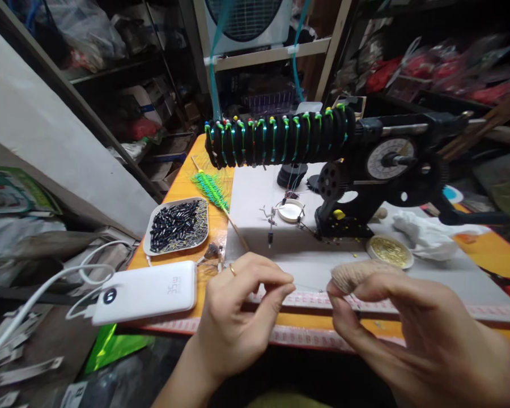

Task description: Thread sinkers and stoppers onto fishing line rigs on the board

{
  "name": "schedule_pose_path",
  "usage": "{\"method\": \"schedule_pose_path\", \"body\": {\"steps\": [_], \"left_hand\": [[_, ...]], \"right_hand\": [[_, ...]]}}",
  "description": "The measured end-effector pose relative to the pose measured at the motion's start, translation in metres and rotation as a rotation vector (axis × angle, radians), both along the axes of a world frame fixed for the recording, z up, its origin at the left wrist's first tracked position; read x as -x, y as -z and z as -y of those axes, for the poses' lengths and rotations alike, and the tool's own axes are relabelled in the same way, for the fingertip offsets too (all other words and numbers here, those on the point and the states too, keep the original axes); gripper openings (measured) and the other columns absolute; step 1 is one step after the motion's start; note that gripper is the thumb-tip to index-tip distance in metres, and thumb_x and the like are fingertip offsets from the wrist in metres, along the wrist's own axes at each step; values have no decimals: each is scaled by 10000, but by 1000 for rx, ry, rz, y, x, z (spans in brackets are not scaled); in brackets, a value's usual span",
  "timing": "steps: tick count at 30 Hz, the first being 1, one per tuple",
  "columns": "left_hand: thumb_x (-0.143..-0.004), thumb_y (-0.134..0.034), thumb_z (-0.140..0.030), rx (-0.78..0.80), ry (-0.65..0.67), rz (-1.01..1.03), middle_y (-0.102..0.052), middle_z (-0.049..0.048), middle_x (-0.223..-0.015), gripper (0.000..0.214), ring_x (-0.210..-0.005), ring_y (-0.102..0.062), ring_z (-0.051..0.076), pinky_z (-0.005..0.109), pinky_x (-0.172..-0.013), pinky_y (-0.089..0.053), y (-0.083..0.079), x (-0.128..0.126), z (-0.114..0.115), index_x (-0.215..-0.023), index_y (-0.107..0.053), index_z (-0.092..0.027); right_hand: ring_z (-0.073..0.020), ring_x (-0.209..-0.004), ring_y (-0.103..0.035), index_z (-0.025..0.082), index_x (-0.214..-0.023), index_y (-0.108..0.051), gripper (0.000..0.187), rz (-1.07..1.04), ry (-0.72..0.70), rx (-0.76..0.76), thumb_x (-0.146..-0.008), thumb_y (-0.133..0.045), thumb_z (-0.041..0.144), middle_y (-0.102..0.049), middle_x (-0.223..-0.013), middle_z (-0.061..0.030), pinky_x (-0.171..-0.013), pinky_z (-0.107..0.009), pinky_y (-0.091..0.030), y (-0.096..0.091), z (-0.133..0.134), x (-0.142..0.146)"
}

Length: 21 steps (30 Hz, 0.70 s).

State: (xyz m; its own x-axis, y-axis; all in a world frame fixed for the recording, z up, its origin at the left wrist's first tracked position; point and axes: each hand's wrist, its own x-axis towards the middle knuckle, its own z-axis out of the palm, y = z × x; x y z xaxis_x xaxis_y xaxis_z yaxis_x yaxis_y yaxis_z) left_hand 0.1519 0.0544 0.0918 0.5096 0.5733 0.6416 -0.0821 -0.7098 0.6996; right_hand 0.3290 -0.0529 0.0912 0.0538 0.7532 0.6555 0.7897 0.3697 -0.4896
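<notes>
The fingers (283, 281) of the left hand (238, 309) are closed thumb-to-forefinger on one end of a fine line (309, 288). The right hand (412, 334) pinches the other end in the same way, its forefinger covered by a knitted beige sleeve (357, 273). The short visible length of line runs nearly level between the two pinches, just above the front edge of the counter (186, 184).

Handling, as judged:
- The line is very light, limp and thin, and probably slick.
- It can only be controlled by a fingertip pinch close to the working point.
- The sleeve should add grip and protect the skin.
- Too much pull could snap or kink the line.

Surface: the counter is orange with a pale mat (323, 258) over its middle and a measuring tape (378, 306) along the near edge. On it stand:
- a black winding machine (365, 187) carrying a roller of black rings (280, 139) wound with green line;
- a tray of small black parts (176, 225);
- a green brush (210, 190);
- a gold tin (390, 251);
- a white cloth (429, 229).

A white power bank (147, 292) overhangs the left corner.

Room: crowded shelves (123, 68) of bags and boxes close in behind and to both sides.
</notes>
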Motion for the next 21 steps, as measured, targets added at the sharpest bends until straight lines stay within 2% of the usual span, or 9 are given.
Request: {"method": "schedule_pose_path", "body": {"steps": [2,4,7,9,12,15,21], "left_hand": [[-834,-667,-23,3,-11,6,-677,62,-799,103,-740,-644,103,176,-669,-518,1,-1,-1,-888,-667,-111],[-830,-656,-11,-61,-45,-25,-666,65,-786,102,-709,-626,103,180,-639,-512,1,-4,0,-878,-663,-101],[-828,-621,16,-230,-116,-125,-658,79,-779,118,-719,-617,133,231,-661,-523,-1,-8,5,-867,-657,-89],[-836,-608,18,-253,-122,-159,-664,92,-793,122,-748,-627,155,263,-690,-532,-2,-12,9,-878,-659,-84],[-847,-611,3,-112,-69,-104,-678,98,-808,105,-770,-647,147,246,-725,-539,-3,-16,13,-894,-667,-72],[-851,-620,-7,40,-17,-22,-699,96,-813,87,-780,-669,124,203,-743,-539,-6,-16,15,-881,-678,-65],[-847,-663,-37,163,-7,6,-726,79,-797,63,-761,-684,114,187,-733,-537,-10,-13,15,-854,-707,-82]], "right_hand": [[-110,-750,-678,226,-937,-503,248,21,-8,30,-828,-651,61,-669,-860,0,-679,-175,-561,0,-3,-3],[-125,-735,-674,231,-883,-514,202,102,17,46,-843,-621,63,-677,-839,-2,-682,-206,-571,2,-6,-8],[-203,-896,-705,253,-903,-536,214,263,-106,62,-848,-584,52,-695,-857,-10,-824,-324,-591,7,-10,-14],[-216,-1033,-691,258,-978,-545,251,268,-184,61,-847,-587,48,-700,-960,-27,-885,-332,-581,10,-12,-15],[-152,-1051,-670,212,-1073,-520,325,119,-139,-2,-837,-597,2,-668,-1060,-53,-890,-230,-558,9,-12,-8],[-104,-957,-666,191,-1013,-498,338,5,-108,-58,-810,-622,-49,-649,-973,-30,-875,-170,-540,5,-12,1],[-90,-877,-695,209,-931,-499,329,-80,-80,-86,-800,-658,-48,-682,-906,-6,-777,-118,-562,5,-9,7]]}}
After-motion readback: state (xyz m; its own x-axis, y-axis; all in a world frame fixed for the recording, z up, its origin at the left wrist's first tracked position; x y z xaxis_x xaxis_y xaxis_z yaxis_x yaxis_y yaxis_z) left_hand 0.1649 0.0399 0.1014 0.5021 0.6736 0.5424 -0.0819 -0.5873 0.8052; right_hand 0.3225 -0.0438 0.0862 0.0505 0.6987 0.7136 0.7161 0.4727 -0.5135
